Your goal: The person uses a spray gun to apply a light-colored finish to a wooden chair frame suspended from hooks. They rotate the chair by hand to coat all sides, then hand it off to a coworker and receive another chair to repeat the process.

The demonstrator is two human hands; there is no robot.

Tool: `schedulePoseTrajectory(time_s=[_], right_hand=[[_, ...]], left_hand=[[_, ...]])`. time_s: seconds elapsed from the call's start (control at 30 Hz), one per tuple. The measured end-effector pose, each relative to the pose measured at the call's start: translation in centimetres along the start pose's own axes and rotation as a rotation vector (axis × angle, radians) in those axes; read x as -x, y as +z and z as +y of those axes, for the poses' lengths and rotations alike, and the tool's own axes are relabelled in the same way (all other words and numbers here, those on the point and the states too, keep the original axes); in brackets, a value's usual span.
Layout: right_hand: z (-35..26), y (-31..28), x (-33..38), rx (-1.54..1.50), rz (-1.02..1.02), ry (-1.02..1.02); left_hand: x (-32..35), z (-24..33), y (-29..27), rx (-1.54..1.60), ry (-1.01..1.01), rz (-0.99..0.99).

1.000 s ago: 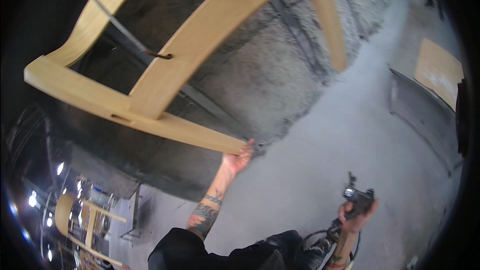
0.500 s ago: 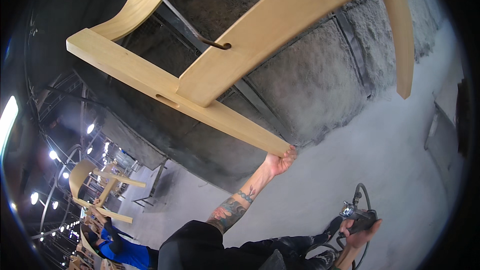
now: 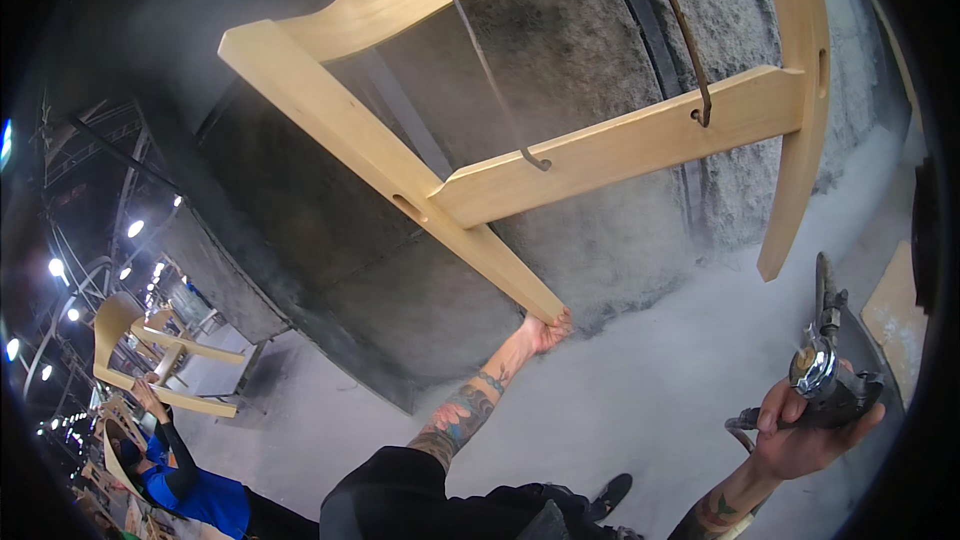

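A pale wooden chair frame (image 3: pixel 610 165) hangs tilted on two bent metal hooks (image 3: pixel 535 159), which pass through holes in its cross rail. My left hand (image 3: pixel 546 331) is closed round the lower end of the frame's left leg. At the lower right, apart from the wood, my right hand (image 3: pixel 805 445) grips a spray gun (image 3: pixel 820 372) with a shiny metal head and a dark body. A hose bends up beside the gun, and another short piece of hose shows by the wrist. Pale mist hangs around the frame and over the floor.
Behind the frame stands a dusty, dark grey booth wall (image 3: pixel 590 250) with metal ribs. Further off at the left, a person in blue (image 3: pixel 205 492) holds up another wooden chair (image 3: pixel 125 330). A pale board (image 3: pixel 890 305) leans at the far right.
The chair frame has turned, so its right leg and both hooks show more fully. My right hand has risen and come up with the spray gun. My left hand keeps its hold.
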State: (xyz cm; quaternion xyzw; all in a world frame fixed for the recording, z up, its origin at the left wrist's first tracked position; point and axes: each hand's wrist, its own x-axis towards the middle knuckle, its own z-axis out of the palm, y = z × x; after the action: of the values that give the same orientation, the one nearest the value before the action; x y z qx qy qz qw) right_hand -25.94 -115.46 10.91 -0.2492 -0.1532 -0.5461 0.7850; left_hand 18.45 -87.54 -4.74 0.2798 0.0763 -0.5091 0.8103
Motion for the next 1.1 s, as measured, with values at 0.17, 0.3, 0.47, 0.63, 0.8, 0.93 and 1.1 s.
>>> schedulePoseTrajectory(time_s=[0.17, 0.3, 0.47, 0.63, 0.8, 0.93, 1.1], right_hand=[[-2.2, -0.8, -0.1, 0.077, -0.222, 0.157], [-4.6, -3.7, 3.0, 0.216, -0.015, 0.152], [-12.2, -6.1, 6.3, 0.207, 0.336, -0.123], [-21.5, -6.2, 7.7, 0.112, 0.246, -0.289], [-26.4, -5.8, 13.3, 0.233, 0.726, -0.324], [-28.0, -8.9, 18.8, 0.369, 0.732, -0.092], [-30.3, -13.8, 24.7, 0.547, 0.892, 0.202]], left_hand=[[-1.0, 2.4, -0.4, -0.034, -0.031, 0.053], [-2.1, 4.6, -1.7, -0.102, -0.027, 0.006], [-1.7, 6.4, -2.7, -0.118, -0.075, 0.024], [0.2, 5.9, -0.7, -0.144, -0.201, -0.088], [1.8, 5.3, -0.1, -0.174, -0.346, -0.137], [0.3, 6.8, -1.3, -0.282, -0.473, -0.230], [-0.6, 7.8, -1.9, -0.068, -0.820, -0.128]])
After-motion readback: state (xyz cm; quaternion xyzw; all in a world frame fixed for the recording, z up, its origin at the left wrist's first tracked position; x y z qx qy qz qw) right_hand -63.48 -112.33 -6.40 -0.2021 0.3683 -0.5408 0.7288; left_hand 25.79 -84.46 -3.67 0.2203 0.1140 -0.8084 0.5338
